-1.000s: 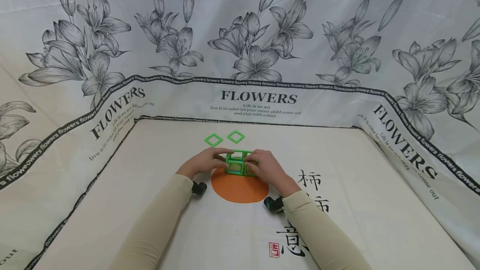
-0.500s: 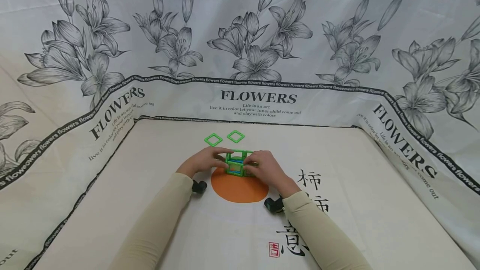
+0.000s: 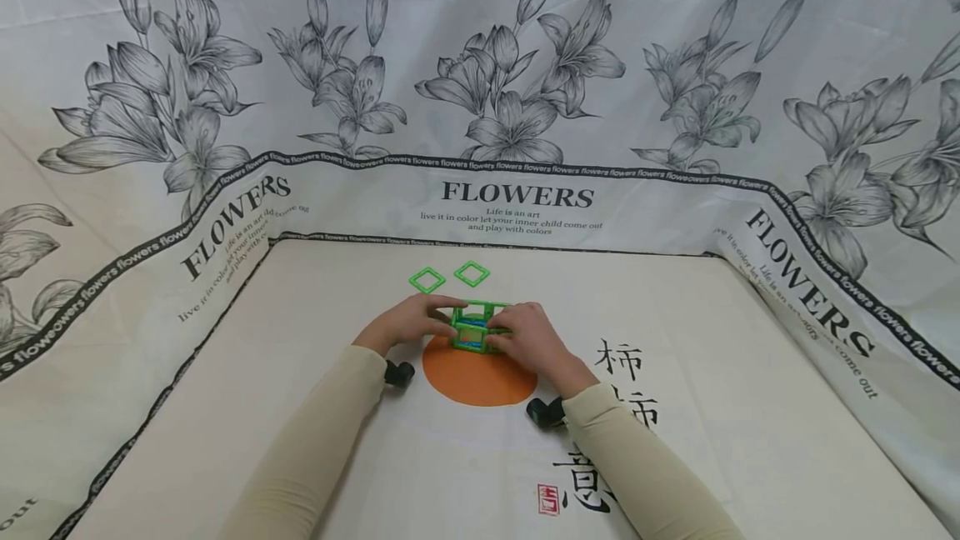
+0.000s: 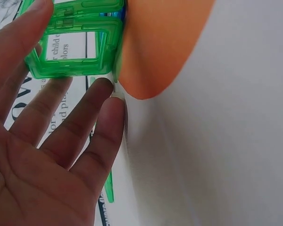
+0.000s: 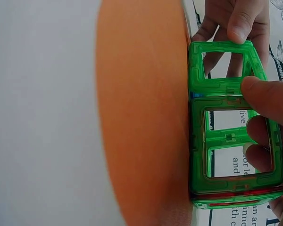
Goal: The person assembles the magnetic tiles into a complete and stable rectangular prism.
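Note:
Green see-through magnetic tiles [image 3: 470,326] stand joined as a low box of two square cells side by side, at the back of the orange circle. My left hand [image 3: 405,325] holds the box's left end, thumb on the near corner and fingers behind, as the left wrist view shows on the tile box [image 4: 80,70]. In the right wrist view, my right hand [image 5: 271,101] pinches the right-hand front tile [image 5: 197,141], thumb at its upper corner and fingers reaching inside. Blue shows low in the box and red along its right end. The right hand hides part of the right cell.
Two loose green square tiles, one left [image 3: 418,273] and one right [image 3: 462,267], lie flat behind the box. The pale cloth [image 3: 420,457] carries a printed orange circle [image 3: 480,377] and black characters. Flower-printed fabric [image 3: 517,215] walls in the back and sides.
My right hand has shifted slightly at the right cell and its fingers now cover more of the front tile. The left hand and the loose tiles stay where they were.

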The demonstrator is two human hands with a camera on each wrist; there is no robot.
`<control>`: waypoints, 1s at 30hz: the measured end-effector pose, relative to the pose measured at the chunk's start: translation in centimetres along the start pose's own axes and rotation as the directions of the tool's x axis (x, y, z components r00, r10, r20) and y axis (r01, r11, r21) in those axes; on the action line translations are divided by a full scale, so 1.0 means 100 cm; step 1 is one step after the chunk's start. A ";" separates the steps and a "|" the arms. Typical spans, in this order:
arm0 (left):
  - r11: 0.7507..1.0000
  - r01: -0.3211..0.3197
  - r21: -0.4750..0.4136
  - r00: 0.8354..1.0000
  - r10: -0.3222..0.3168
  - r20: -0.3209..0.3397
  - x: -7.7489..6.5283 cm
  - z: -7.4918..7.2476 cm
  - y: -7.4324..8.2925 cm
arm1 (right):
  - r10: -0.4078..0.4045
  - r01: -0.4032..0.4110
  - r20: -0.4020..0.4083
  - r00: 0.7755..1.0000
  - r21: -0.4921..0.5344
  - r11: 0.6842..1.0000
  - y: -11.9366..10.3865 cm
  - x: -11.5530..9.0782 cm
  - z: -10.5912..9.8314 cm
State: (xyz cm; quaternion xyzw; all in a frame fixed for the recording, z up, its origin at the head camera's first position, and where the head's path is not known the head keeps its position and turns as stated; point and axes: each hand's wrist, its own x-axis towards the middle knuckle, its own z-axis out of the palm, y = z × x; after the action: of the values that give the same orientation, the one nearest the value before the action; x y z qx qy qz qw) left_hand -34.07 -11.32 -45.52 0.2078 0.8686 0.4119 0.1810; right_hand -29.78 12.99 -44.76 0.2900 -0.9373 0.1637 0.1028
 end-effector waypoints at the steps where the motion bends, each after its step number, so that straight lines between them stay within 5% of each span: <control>1: 1.000 0.002 -0.001 1.000 -0.002 0.001 0.000 0.000 0.000 | 0.002 -0.002 0.001 1.000 -0.003 1.000 0.000 0.000 0.000; 23: 0.999 0.000 -0.041 1.000 0.001 0.019 -0.001 -0.001 0.000 | 0.005 -0.006 0.010 1.000 0.014 1.000 0.000 0.001 -0.001; 30: 0.999 0.014 0.040 1.000 -0.014 -0.014 0.000 -0.001 0.000 | -0.008 0.008 0.016 1.000 0.015 1.000 0.001 0.000 -0.001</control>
State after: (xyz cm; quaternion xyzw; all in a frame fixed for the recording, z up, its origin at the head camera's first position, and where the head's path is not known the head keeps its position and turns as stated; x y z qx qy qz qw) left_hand -34.13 -11.33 -45.45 0.2025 0.8793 0.3944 0.1738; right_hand -29.80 13.08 -44.67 0.2958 -0.9357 0.1678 0.0939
